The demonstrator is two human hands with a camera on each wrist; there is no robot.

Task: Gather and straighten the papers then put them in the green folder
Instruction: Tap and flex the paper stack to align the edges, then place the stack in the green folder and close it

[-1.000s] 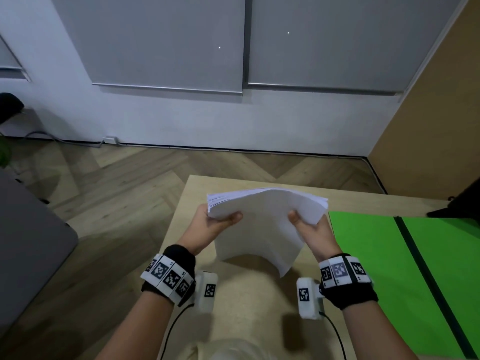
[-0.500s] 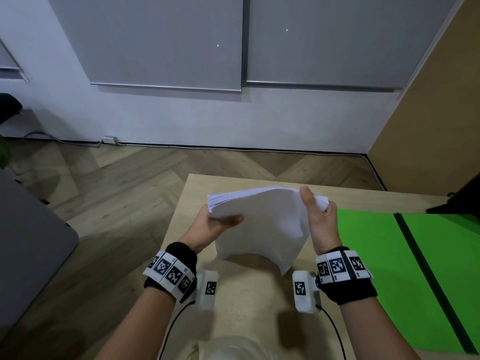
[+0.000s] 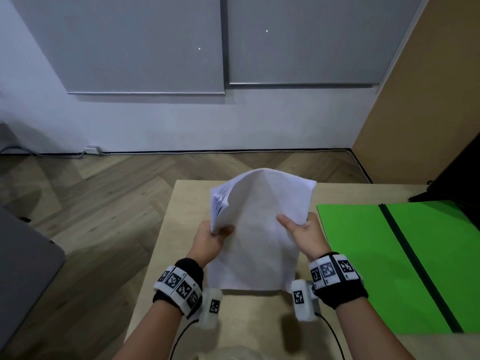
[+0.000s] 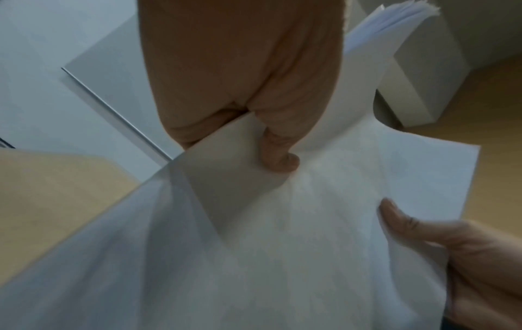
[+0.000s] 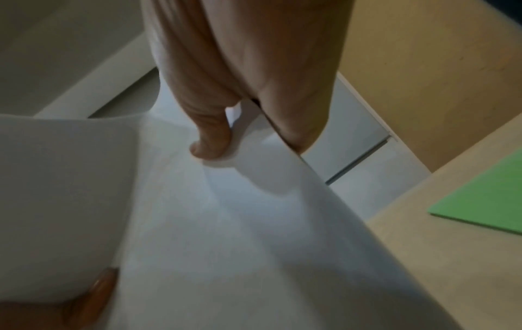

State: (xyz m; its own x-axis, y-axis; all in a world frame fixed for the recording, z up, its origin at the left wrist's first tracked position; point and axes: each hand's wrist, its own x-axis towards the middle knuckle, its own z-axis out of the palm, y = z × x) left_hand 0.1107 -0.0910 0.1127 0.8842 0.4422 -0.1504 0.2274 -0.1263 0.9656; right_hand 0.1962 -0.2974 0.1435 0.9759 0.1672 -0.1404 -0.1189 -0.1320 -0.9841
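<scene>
Two hands grip one stack of white papers above the wooden table. Left hand pinches the stack's edge at 9 o'clock with thumb on top; right hand pinches the edge at 3 o'clock. The stack bows upward. Green folder lies open at 3 o'clock, apart from the papers.
</scene>
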